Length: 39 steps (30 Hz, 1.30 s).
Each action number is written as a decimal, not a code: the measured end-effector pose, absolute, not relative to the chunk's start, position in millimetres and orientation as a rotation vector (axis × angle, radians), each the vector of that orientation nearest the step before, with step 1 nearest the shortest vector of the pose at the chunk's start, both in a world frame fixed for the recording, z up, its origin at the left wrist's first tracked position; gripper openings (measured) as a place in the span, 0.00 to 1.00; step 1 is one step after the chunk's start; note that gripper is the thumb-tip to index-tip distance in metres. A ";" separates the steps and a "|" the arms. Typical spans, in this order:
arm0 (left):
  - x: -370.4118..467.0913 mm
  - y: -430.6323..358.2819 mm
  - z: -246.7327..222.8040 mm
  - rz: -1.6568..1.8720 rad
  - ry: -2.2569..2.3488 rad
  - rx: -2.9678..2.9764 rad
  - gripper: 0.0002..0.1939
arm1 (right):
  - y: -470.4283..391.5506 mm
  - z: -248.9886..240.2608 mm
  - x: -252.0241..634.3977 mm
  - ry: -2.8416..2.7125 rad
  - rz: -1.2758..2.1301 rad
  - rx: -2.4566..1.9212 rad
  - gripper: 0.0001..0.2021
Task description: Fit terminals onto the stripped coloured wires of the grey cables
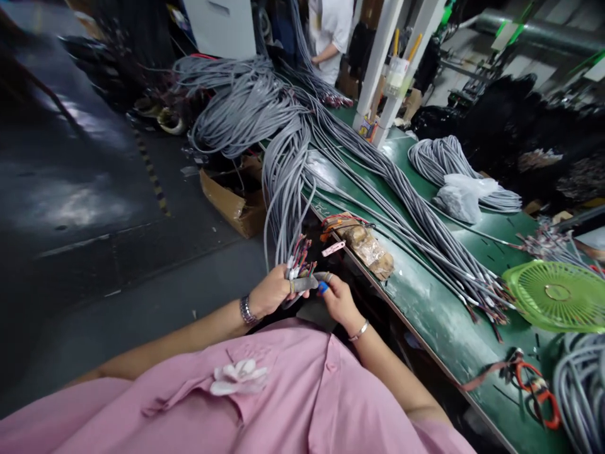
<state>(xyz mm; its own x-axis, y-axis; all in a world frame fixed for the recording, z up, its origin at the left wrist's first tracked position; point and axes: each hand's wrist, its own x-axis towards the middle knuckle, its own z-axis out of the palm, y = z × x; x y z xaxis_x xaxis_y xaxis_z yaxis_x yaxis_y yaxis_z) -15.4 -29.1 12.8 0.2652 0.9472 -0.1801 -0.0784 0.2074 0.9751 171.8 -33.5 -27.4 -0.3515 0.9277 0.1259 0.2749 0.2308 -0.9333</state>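
My left hand (pixel 271 293) is closed around the end of a hanging bundle of grey cables (pixel 286 189). Stripped, coloured wire ends (pixel 302 255) stick up just above its fingers. A short grey strip (pixel 304 285) stretches from the left fingers toward my right hand (pixel 341 306). The right thumb and fingers are pinched on the strip's far end; whether it is tape or cable is unclear. Something bright blue covers the right thumb's tip. Both hands are close together in front of my body, off the table's edge.
On the green table (pixel 420 315) lie long grey cables (pixel 392 183), a wrapped brown block (pixel 368 246), a green fan (pixel 558 293), orange-handled scissors (pixel 539 394) and a coiled cable bundle (pixel 444 157). A cardboard box (pixel 236 202) stands below. Another person (pixel 331 38) is at the back.
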 end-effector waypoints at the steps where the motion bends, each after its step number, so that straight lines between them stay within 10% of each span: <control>1: -11.9 -30.5 12.3 0.876 1.045 1.139 0.12 | -33.4 -21.1 172.7 -1.656 1.250 -1.093 0.12; 39: -10.3 -30.2 5.3 0.898 1.048 0.854 0.14 | -19.7 13.5 150.7 -1.085 1.482 -1.182 0.14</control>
